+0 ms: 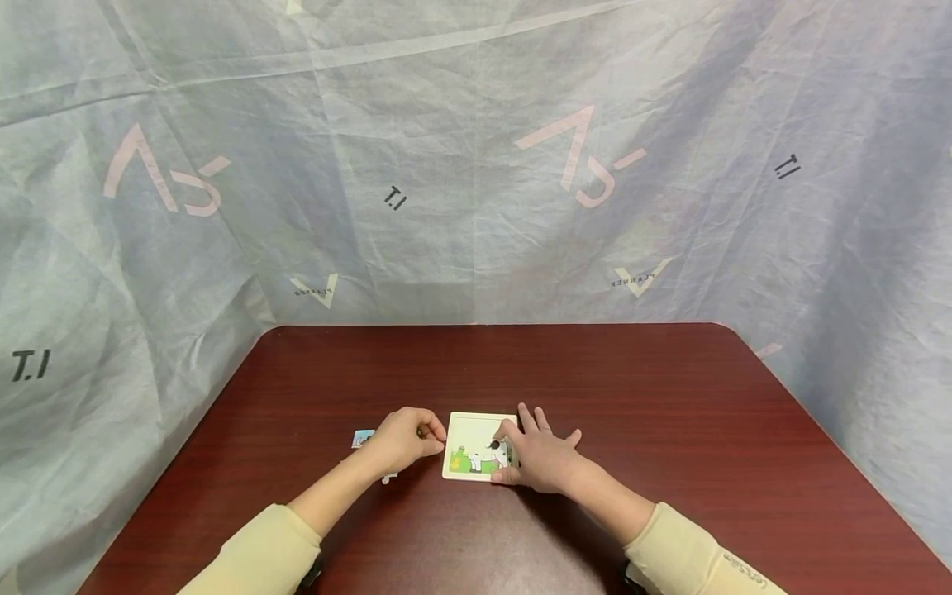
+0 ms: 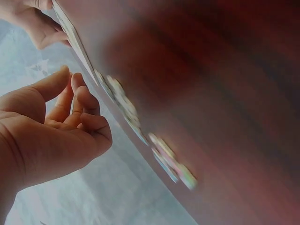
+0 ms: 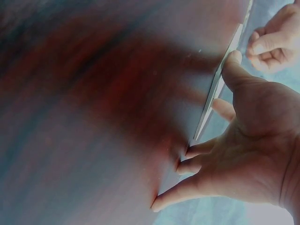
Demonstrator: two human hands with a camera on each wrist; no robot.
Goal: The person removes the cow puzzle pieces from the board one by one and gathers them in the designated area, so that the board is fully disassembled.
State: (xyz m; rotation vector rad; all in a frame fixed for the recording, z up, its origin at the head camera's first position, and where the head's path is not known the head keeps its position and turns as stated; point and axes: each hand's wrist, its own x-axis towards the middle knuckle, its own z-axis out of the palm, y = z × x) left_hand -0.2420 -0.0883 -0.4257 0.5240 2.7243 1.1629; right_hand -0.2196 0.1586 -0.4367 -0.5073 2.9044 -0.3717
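Note:
A square jigsaw puzzle board [image 1: 463, 426] with a pale frame lies on the table, with part of a white animal on green grass across its lower half. My right hand [image 1: 546, 459] rests on its right side, thumb at the near edge and index finger on the picture, the other fingers spread to the table. Just off the board's left edge hovers my left hand [image 1: 404, 440], its fingers loosely bent and nothing visible between them. Loose puzzle pieces [image 2: 123, 102] lie below that hand in the left wrist view, partly hidden by it in the head view.
The dark red wooden table [image 1: 632, 380] reaches back to a grey printed cloth [image 1: 461, 248] that hangs behind it and at both sides. One blue-topped puzzle piece [image 1: 361, 437] shows left of my left hand.

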